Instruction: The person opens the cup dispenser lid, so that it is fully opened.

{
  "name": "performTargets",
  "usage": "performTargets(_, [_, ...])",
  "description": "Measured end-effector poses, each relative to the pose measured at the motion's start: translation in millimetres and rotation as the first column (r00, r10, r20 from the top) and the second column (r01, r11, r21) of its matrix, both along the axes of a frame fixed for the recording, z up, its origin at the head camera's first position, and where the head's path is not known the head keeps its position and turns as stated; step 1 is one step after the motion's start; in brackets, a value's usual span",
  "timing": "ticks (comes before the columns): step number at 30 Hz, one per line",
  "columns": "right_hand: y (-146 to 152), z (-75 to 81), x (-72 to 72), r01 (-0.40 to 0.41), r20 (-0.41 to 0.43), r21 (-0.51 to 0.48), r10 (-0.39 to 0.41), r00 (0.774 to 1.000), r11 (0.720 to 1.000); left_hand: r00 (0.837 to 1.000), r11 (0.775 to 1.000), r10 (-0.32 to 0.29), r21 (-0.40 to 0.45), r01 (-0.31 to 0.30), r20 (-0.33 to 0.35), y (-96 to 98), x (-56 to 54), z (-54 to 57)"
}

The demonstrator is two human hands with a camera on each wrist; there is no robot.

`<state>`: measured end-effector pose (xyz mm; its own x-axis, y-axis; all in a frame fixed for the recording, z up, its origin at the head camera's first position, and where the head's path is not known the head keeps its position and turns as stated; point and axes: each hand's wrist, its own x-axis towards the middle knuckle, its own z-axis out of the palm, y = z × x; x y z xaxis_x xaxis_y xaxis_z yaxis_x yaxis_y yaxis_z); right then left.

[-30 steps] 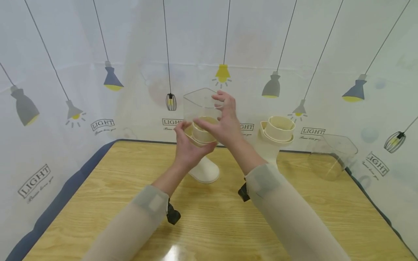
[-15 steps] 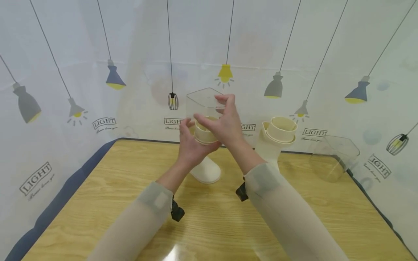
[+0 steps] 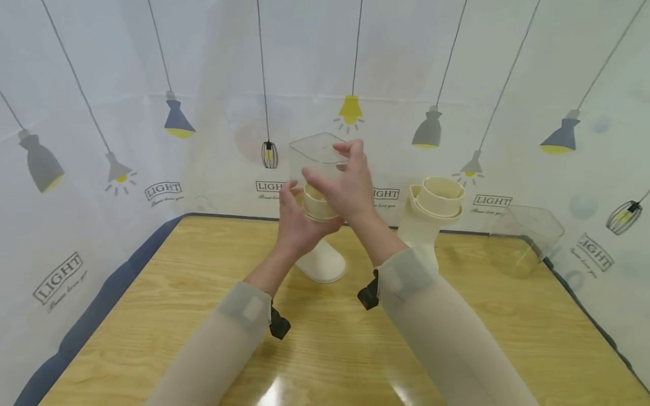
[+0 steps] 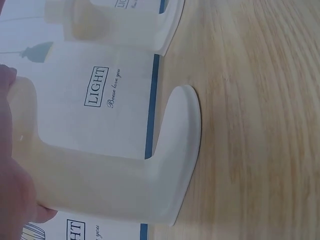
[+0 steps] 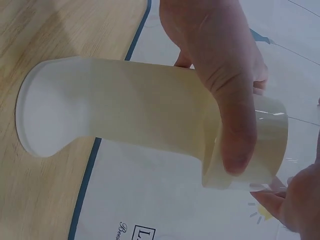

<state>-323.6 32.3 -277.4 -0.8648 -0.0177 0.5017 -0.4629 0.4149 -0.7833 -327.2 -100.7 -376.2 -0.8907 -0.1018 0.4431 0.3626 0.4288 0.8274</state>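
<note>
A cream stand [image 3: 321, 265] with a broad foot stands on the table. My left hand [image 3: 299, 225] grips its head from the left, below the raised cream ring [image 3: 317, 208]. In the right wrist view the left thumb [image 5: 239, 145] lies across the front of the head. Above the ring rises a clear plastic container [image 3: 307, 158] with an angular rim. My right hand [image 3: 350, 183] holds this container from the right, fingers curled at its far side and thumb toward me. The stand's upright [image 4: 95, 180] shows in the left wrist view.
A second cream stand [image 3: 439, 197] with a similar ring on top stands to the right, partly behind my right arm. Another clear container [image 3: 523, 242] lies near the table's back right corner. A curtain [image 3: 223, 113] printed with lamps hangs behind the wooden table [image 3: 325, 338].
Both hands keep their places on the stand and container. My left fingers have shifted slightly around the head, and the right wrist has turned a little.
</note>
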Motion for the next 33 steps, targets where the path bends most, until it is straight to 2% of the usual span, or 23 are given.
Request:
performTargets(5, [0.8,1.9,1.8,0.038,-0.038,0.070,-0.036,0.999,0.997,1.000,1.000,-0.016,-0.024,0.016,0.004,-1.4,0.0,1.9])
performTargets(10, [-1.7,3.6,2.2,0.033,-0.011,0.031,-0.033,0.999,0.999,1.000,1.000,-0.014,-0.012,0.014,0.018,-5.5,1.3,1.4])
performTargets(17, [-0.4,4.5,1.9,0.079,-0.061,0.129,-0.071,0.996,0.989,0.999,0.998,-0.038,-0.046,0.039,0.028,-7.1,0.0,0.9])
performTargets(22, [1.4,8.2,1.0,0.036,-0.027,0.064,-0.034,0.999,0.997,1.000,0.999,-0.030,-0.032,0.030,0.011,-8.6,-0.8,1.2])
performTargets(29, [4.6,10.2,2.1,0.036,-0.049,0.119,-0.031,0.998,0.992,0.999,0.998,-0.044,-0.047,0.045,0.021,-7.9,-1.8,0.5])
performTargets(33, [7.7,12.9,1.5,0.020,-0.031,0.096,-0.017,0.999,0.995,0.999,0.998,-0.048,-0.049,0.048,0.012,-7.4,-1.9,1.4])
